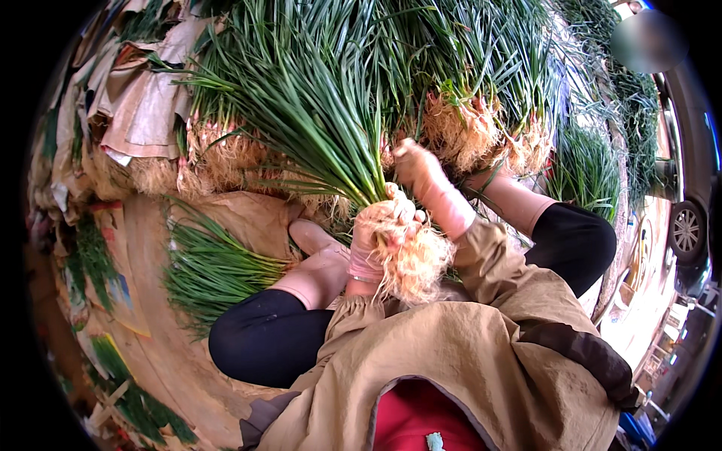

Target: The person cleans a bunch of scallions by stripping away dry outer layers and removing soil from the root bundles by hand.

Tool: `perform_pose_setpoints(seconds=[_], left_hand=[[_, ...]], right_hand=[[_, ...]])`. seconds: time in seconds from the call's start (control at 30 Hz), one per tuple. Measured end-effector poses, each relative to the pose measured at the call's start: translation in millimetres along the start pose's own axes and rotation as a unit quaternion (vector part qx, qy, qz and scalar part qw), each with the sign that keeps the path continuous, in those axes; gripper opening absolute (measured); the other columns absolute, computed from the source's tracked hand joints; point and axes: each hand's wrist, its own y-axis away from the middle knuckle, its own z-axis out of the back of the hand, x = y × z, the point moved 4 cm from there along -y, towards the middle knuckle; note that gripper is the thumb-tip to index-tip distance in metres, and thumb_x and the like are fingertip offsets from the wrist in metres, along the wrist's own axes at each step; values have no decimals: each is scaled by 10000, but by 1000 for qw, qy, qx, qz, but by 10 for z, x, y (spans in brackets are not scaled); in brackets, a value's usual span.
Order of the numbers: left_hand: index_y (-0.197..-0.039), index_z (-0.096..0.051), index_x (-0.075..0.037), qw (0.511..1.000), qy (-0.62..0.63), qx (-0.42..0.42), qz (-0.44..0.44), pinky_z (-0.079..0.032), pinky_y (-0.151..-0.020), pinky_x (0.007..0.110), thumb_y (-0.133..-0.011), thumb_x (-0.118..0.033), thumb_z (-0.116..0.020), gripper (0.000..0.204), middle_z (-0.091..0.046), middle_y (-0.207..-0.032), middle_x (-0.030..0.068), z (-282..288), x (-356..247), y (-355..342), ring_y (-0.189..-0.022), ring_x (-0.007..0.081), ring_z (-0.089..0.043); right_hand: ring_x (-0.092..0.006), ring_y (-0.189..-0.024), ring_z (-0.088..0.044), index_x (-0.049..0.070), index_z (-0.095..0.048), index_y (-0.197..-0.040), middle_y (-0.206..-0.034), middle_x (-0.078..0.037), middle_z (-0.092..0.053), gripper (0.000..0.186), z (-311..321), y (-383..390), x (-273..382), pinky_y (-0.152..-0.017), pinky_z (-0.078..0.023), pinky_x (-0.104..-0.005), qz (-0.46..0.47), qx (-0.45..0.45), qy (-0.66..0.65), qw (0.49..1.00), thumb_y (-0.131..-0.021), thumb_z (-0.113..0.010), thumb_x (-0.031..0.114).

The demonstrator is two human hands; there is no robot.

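Observation:
My left hand (365, 239) is closed round the lower stems of a bunch of green garlic (338, 143). Its long leaves fan out up and to the left, and a tangle of pale roots (414, 263) hangs below the fist. White stem ends show beside my fingers. Just right of the bunch, my right hand (435, 184) is raised with its fingers curled together. What it holds, if anything, is too small to make out. Both forearms are in loose brown sleeves.
Bundles of green garlic with root clumps (460, 131) lie in a row beyond my legs. A smaller bunch (218, 270) rests on brown sheeting (150, 286) by my left knee. Folded sacking (150, 113) covers plants at far left. A parked car (688, 225) stands at far right.

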Motion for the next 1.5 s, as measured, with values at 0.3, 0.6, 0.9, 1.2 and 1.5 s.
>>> perform_pose_setpoints(seconds=[0.3,0.6,0.9,1.2,1.5], left_hand=[[-1425,-411,-42,997,40,68,-28,-352,-1077,414,-846,-186,-603,627,-578,-902,119,-225,-136,-65,-875,245,-569],[-1127,-573,-52,997,26,58,-32,-428,-942,452,-810,-195,-669,361,-557,-782,53,-21,-145,-147,-823,227,-557],[-1072,-575,-43,999,-7,-18,-34,-505,-848,423,-857,-190,-653,272,-609,-847,152,-65,-163,-91,-812,289,-583],[-1065,-641,-11,942,-246,-206,98,-453,-423,209,-917,-257,-591,292,-670,-790,115,238,-179,-36,-541,125,-576],[-1007,-611,-17,929,-249,-266,62,-458,-442,245,-890,-175,-596,197,-659,-739,131,234,-97,-102,-521,176,-581]], right_hand=[[-315,-669,-639,30,-591,-911,-719,-158,-616,377,-205,248,659,-594,-532,-424,194,-79,859,467,-859,-669,395],[-352,-785,-652,44,-621,-1028,-814,-164,-662,289,129,-735,1138,-752,-516,-434,294,-230,685,626,-859,-677,273],[-276,-1030,-654,22,-515,-1230,-1124,-182,-654,298,455,-72,1010,-933,-536,-385,29,59,74,995,-1002,-511,215],[-120,-835,-618,30,-601,-1159,-996,-55,-660,247,-99,264,648,-720,-518,-246,-36,129,265,955,-975,-572,192],[-200,-692,-569,-3,-602,-982,-780,-39,-625,270,-234,367,228,-656,-465,-322,262,12,353,898,-966,-547,261]])
